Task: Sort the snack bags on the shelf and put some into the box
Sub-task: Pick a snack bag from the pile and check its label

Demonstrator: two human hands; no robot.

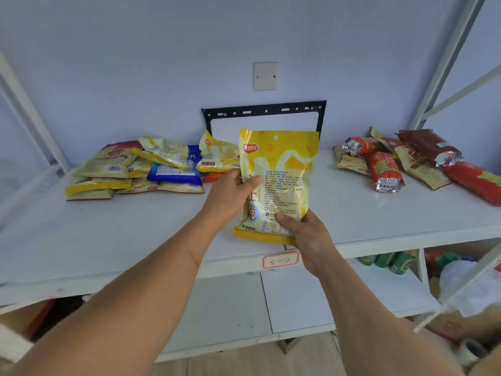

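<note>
I hold a glossy yellow-and-cream plastic snack bag [276, 183] upright in front of me, above the front part of the white shelf board [122, 232], with its printed back panel facing me. My left hand [230, 196] grips the bag's left edge about halfway up, thumb curled over the front and fingers behind. My right hand [306, 234] pinches the lower right corner, thumb pressed on the printed panel near the bottom seam. So each grip is clamped on this one bag.

On the left side of the shelf lies a loose pile of flat yellow and tan snack bags [108, 169], with a blue-and-white snack bag [176, 172] resting on top of them. Just behind my left hand another yellow bag [217, 156] leans over a small orange packet [214, 177]. On the right side, well apart from that pile, lies a group of red foil-ended tube packets and tan bags [401, 161].

A small red-bordered paper label [280, 260] with handwriting sticks to the shelf's front edge, just beside my right wrist. A black metal bracket [264, 111] hangs on the pale wall behind the shelf, with a white blank wall plate [265, 76] above it. Green packets [387, 261] sit on the lower shelf at right.
</note>
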